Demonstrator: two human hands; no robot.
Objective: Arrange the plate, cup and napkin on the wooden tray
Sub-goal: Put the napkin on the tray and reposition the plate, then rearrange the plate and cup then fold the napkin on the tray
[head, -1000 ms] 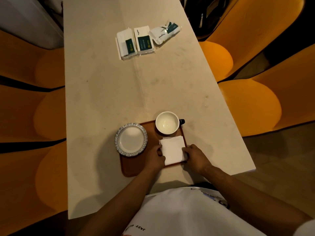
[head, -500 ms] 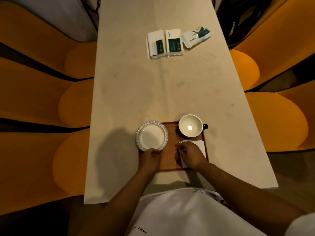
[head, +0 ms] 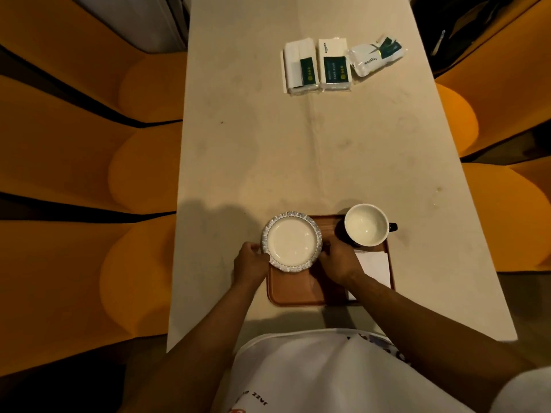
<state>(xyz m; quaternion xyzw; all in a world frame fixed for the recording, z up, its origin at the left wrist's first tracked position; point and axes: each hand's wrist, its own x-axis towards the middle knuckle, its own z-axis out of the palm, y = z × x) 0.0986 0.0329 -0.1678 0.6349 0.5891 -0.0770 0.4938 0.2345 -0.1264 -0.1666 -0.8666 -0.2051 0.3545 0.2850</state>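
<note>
Three items on tray (head: 298, 290) (cup (head: 366, 224) empty)

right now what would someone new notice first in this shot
Both hands, left hand and right hand, grip the white plate, which overhangs the far-left corner of the wooden tray. A white cup stands at the tray's far-right corner. Three tissue packs lie at the far end of the table.
</note>
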